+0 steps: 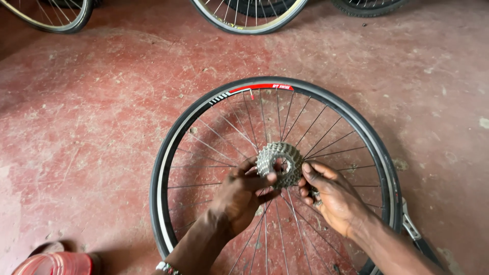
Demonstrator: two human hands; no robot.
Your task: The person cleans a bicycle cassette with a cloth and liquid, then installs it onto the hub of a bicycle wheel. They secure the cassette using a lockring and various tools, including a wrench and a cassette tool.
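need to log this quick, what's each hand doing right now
Left hand: closed on the sprocket cluster at the wheel hub.
Right hand: fingers curled against the cluster's other side; firm grip cannot be told.

Wheel [214,109] hub hidden under cassette [279,164]; red container [56,264] cut off at bottom edge

A black-tyred spoked bicycle wheel [175,137] lies flat on the worn red concrete floor [91,102]. A grey toothed metal cassette [280,164] sits at its centre. Behind it, other wheels [249,18] rest on the floor.

I have one view only, from the head camera: it looks steeply down at the red floor [91,102], close over the wheel [168,147] filling the lower centre.
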